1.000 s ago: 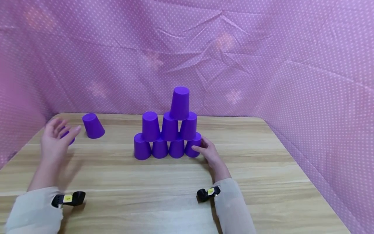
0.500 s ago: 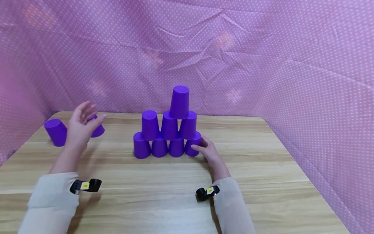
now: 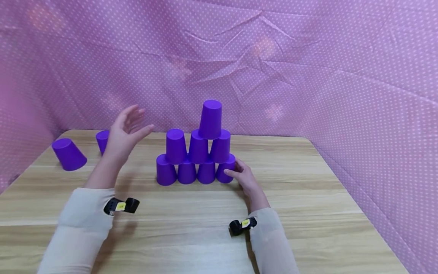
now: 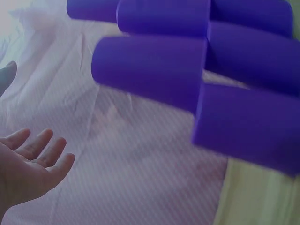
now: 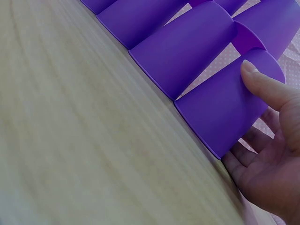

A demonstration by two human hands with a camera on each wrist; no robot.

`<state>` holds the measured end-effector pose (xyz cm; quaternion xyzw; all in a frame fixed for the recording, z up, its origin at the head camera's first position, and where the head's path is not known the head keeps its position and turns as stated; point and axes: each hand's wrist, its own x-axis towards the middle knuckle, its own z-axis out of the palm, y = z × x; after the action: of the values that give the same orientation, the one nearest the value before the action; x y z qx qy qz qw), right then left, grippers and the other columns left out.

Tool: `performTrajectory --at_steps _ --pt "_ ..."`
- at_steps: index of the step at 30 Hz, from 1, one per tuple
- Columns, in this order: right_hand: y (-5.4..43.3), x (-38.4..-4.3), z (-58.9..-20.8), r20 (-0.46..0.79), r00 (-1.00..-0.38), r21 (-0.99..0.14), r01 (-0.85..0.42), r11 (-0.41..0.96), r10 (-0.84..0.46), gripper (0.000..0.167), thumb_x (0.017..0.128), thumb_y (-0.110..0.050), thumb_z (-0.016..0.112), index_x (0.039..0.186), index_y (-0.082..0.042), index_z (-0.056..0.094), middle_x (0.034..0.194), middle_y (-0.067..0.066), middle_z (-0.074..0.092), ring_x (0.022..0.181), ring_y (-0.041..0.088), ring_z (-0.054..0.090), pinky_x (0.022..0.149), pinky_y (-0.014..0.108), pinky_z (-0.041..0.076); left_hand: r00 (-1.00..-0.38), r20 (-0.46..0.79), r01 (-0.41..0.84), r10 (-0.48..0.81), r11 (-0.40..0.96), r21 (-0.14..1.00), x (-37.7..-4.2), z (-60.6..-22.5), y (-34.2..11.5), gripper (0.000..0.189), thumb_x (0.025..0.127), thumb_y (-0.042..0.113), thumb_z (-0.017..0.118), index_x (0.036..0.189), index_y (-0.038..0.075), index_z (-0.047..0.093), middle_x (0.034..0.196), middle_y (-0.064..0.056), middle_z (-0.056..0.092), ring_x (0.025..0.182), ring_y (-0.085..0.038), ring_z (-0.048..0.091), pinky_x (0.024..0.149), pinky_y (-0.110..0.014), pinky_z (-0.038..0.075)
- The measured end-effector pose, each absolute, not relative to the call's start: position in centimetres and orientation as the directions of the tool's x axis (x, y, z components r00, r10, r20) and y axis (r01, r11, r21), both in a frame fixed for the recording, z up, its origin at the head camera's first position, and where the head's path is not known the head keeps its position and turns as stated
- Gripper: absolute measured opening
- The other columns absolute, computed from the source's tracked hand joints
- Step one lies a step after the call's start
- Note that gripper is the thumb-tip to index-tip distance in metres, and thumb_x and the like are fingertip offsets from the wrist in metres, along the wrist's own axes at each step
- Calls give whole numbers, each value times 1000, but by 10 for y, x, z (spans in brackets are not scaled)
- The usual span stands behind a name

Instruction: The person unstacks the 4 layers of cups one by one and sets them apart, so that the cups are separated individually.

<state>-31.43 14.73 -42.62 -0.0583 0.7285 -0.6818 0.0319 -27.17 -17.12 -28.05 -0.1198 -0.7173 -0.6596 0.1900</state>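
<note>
Upside-down purple cups form a stack: several in the bottom row, three in the middle row, and a top cup over the two right-hand middle cups. My right hand grips the bottom row's rightmost cup, thumb on its near side and fingers round its outer side. My left hand is empty in the air left of the stack, fingers spread and relaxed. In the left wrist view, its fingers point toward the pink cloth, apart from the left middle cup.
Two loose purple cups stand upside down at the table's back left: one leftmost cup and another cup partly hidden by my left hand. Pink dotted cloth hangs behind and beside the wooden table.
My left hand has moved right from the leftmost loose cup, past the second one, toward the stack, holding nothing. My right hand and the stacked cups have stayed in place.
</note>
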Motion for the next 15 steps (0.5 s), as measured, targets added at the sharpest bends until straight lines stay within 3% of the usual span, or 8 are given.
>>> performTrajectory --at_steps 7,15 --pt "148 -315 -426 52 -990 -997 -60 55 -133 55 73 -10 68 124 -11 46 115 10 52 106 22 46 92 35 34 -885 466 459 5 175 871 -280 -267 -142 66 74 15 68 130 7 33 125 -11 42 114 -22 38 95 -34 31" --pt "149 -314 -426 38 -989 -998 -45 49 -141 55 74 -9 67 125 -11 45 115 12 51 106 22 45 93 35 33 -888 448 460 103 194 867 -297 -257 -108 67 73 20 70 129 8 36 123 -9 45 111 -19 41 93 -34 33"
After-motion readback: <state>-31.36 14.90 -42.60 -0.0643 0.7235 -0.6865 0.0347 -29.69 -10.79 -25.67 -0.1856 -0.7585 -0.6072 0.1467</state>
